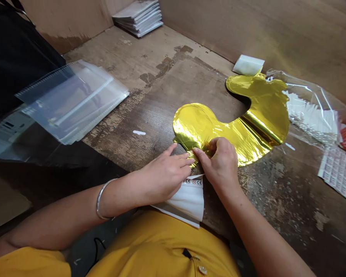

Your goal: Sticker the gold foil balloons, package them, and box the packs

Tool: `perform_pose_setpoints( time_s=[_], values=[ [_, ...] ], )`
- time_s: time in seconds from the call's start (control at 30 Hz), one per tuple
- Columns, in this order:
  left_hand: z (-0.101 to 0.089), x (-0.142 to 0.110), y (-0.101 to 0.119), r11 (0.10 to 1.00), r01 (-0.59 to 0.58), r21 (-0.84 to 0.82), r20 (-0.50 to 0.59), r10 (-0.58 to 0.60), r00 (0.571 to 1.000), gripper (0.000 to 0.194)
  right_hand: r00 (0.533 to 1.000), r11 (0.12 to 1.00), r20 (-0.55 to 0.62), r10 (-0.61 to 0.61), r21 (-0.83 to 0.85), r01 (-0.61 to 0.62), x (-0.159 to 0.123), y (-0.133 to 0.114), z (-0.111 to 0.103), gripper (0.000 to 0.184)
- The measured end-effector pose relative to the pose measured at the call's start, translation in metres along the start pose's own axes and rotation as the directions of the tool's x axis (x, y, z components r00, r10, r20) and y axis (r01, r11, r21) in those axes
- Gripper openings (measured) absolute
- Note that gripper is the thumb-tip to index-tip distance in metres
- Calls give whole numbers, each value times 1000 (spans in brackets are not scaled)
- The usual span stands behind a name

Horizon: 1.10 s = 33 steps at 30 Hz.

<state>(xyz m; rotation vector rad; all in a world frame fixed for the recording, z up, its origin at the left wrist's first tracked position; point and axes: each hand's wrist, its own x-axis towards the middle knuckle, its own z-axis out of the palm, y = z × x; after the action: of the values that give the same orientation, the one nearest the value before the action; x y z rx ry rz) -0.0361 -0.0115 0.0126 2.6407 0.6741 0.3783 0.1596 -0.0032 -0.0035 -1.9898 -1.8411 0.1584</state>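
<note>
Balloon [265, 104] is lying flat on the surface [161, 100], directly ahead of both hands, its curved long axis running from the near-left lobe toward the far right. Right hand [220, 161] is pinching the balloon's near edge, thumb against fingers, and is sitting nearer the far end. Left hand [173, 173] is touching the near-left edge with fingertips, index spread from the rest; cannot tell whether it is gripping. Sheet [190, 200] is lying on the wearer's side of the balloon.
</note>
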Motion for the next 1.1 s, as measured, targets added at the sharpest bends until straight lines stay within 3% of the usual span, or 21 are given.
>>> perform_pose_setpoints(
  time_s=[0.13,0.2,0.23,0.3,0.37,0.6,0.7,0.77,0.93,1.03,1.1],
  values=[
    [0,0,-1,1000,6,-24,-12,-7,1000,18,997,1000,-70,21,7,-20,13,11,-8,16],
    [-2,-2,-1,999,10,-36,-9,-11,1000,18,985,987,-78,-154,34,157,11,12,-19,21],
    [-3,-3,0,999,22,-38,-6,-22,1000,18,955,954,-33,-293,53,295,7,12,-24,23],
    [-4,-8,2,997,73,-33,-9,-73,997,17,843,848,103,-528,117,516,-4,11,-31,26],
    [-4,-13,4,990,139,-30,-21,-139,990,15,762,785,191,-619,182,592,-14,10,-32,28],
    [-5,-18,7,984,149,-98,-3,-150,989,13,761,768,117,-639,153,622,-15,14,-15,25],
    [-7,-18,8,980,178,-90,-3,-179,984,12,770,778,143,-622,218,589,-8,10,-16,20],
    [-8,-19,9,980,184,-72,6,-185,983,12,771,788,187,-609,248,563,-4,7,-20,31],
    [-9,-21,7,985,163,-63,29,-162,986,11,729,748,168,-663,159,644,-5,7,-20,16],
    [-11,-21,5,984,166,-61,31,-164,986,12,697,713,156,-700,95,694,-10,7,-14,22],
    [-13,-20,4,983,178,-50,31,-177,984,11,709,723,141,-691,115,682,-12,6,-12,23]
  ],
)
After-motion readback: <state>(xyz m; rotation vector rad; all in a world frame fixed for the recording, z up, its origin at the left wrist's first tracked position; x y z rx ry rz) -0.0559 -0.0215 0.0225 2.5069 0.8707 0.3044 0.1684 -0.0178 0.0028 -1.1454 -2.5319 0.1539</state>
